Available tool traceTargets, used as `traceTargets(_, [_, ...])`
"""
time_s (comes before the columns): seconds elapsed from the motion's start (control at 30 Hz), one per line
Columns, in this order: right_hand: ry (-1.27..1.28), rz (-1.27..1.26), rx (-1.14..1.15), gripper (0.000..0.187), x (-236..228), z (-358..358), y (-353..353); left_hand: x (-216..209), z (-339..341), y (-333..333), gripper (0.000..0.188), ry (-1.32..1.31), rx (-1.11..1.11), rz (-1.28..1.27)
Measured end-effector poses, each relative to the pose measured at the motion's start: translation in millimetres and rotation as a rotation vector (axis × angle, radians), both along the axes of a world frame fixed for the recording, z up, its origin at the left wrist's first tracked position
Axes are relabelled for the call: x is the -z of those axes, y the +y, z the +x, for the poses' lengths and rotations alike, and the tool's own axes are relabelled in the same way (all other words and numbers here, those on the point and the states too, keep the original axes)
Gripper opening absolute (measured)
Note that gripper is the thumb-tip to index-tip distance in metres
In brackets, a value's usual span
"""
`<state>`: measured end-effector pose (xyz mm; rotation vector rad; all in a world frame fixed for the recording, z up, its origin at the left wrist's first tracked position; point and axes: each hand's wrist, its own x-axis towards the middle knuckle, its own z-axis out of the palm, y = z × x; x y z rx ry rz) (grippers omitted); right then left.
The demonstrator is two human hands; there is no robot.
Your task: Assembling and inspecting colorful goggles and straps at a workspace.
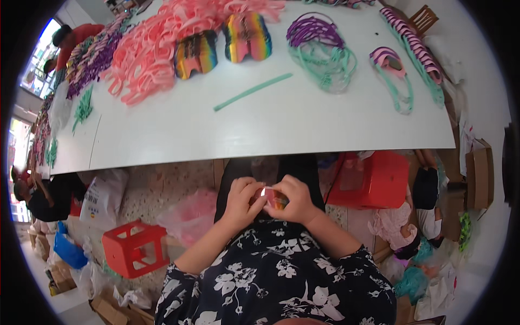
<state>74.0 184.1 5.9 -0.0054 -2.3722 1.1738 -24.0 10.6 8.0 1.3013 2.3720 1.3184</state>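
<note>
Over my lap, below the table edge, both hands are closed round a small shiny piece [278, 199] with orange, red and rainbow tints, which looks like a mirrored goggle lens. My left hand [244, 201] pinches its left side, thumb toward the middle. My right hand [295, 200] grips the right side. Fingers hide much of the piece. On the table ahead lie two rainbow-coloured stacks of notched, lens-shaped pieces, a left stack [195, 54] and a right stack [247, 37]. Nearer me, a single mint-green strap [253, 92] lies slantwise.
The white table [271, 130] bears a heap of pink straps [143, 62], a purple and mint bundle [319, 51], a looped strap piece [391, 73] and a striped row [414, 49]. Red stools, one at left [134, 249], another at right [374, 181], stand below. People work at left.
</note>
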Motion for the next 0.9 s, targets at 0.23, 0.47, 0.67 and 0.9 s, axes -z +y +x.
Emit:
traceTargets(0.23, [0.015,-0.003,0.11,0.041,5,12,-10,17,5,9,0.019,-0.234,-0.191,0.03])
traceTargets(0.47, [-0.055,-0.562,0.313,0.025,21,20,-5,29,-10,2,0.03,-0.927,-0.63,0.619])
traceTargets(0.67, [-0.073,-0.487,0.191,0.029,0,17,-23,0,36,3,0.04,-1.508,0.152,0.537])
traceTargets(0.9, [-0.132,-0.307,0.229,0.037,0,11,-30,26,38,18,0.022,-1.61,-0.053,0.673])
